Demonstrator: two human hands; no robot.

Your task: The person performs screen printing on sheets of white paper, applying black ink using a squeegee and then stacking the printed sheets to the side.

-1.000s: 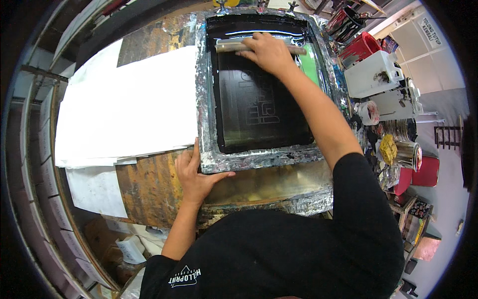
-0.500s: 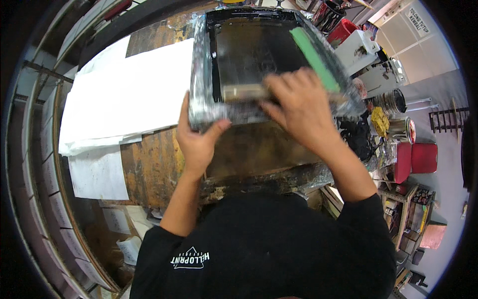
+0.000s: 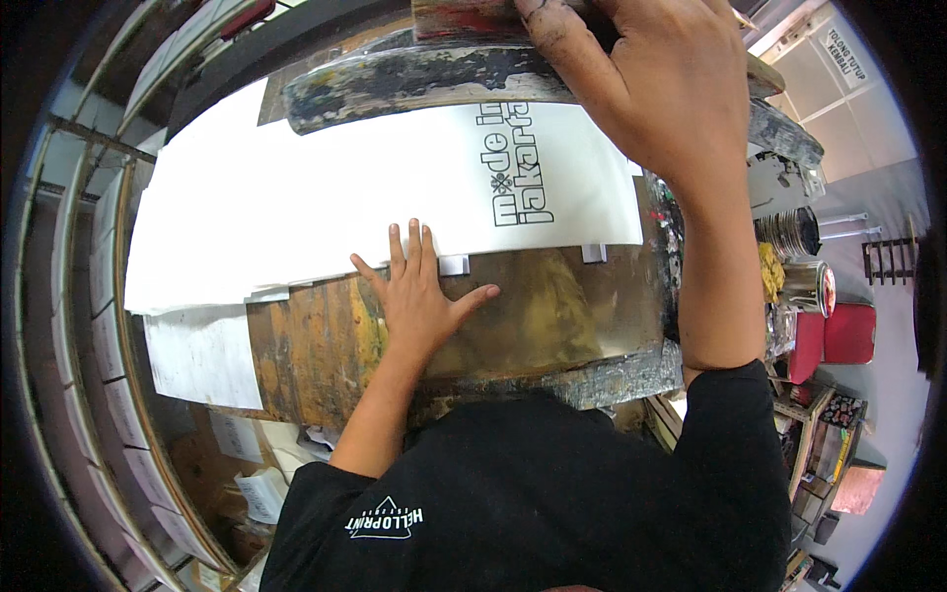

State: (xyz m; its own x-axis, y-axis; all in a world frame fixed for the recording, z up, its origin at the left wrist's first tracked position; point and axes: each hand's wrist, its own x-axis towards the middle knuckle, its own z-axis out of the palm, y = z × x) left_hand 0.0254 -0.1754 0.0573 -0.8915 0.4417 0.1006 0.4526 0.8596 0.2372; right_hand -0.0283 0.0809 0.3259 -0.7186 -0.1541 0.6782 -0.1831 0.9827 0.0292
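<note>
My left hand (image 3: 416,301) lies flat with fingers spread, its fingertips on the near edge of a white sheet (image 3: 316,187) and its palm over the brown board. Black outlined lettering (image 3: 513,173) is printed on the sheet's right part. At the top edge, my right hand (image 3: 671,89) is closed round a wooden squeegee (image 3: 464,22) stained red; some fingers lie outside the picture. Below that hand, the ink-smeared bar of a screen printing frame (image 3: 395,87) is raised over the sheet. The mesh is hidden from me.
Two small white tabs, one a paper tab (image 3: 455,264), show at the sheet's near edge. A worn wooden table (image 3: 316,335) lies underneath. Racks (image 3: 123,345) stand at left. To the right are an open tin (image 3: 814,288), a yellow crumpled cloth (image 3: 770,271) and a red chair (image 3: 848,331).
The screen frame has swung up and away, uncovering the printed sheet. My right hand has moved up with it. My left hand has let go of the frame and come down flat.
</note>
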